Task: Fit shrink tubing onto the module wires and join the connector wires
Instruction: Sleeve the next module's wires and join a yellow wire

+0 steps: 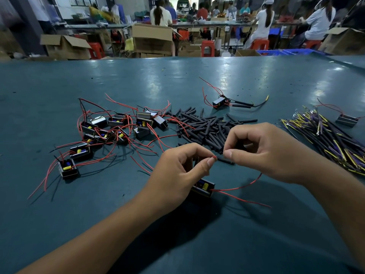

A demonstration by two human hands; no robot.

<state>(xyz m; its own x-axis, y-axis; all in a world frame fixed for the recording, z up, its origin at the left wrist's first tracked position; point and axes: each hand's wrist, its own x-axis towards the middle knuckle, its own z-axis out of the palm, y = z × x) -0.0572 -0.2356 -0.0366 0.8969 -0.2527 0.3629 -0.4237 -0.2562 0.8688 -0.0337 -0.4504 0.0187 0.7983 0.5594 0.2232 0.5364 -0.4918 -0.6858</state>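
Observation:
My left hand (181, 171) pinches the end of a red wire (214, 157) between thumb and forefinger. That wire belongs to a small black module (203, 187) lying just under the hand, with two more red wires trailing right. My right hand (262, 153) pinches the bare strand tip facing it, a finger's width from the left thumb. A short black shrink tube (227, 161) lies on the table right below the two thumbs. The loose pile of black shrink tubes (207, 125) is behind my hands.
A heap of several black modules with red wires (110, 131) lies at the left. One finished module with tubed wires (221, 101) sits farther back. A bundle of black, yellow and purple connector wires (331, 139) and one module (346, 120) lie at the right. People work at benches beyond the table.

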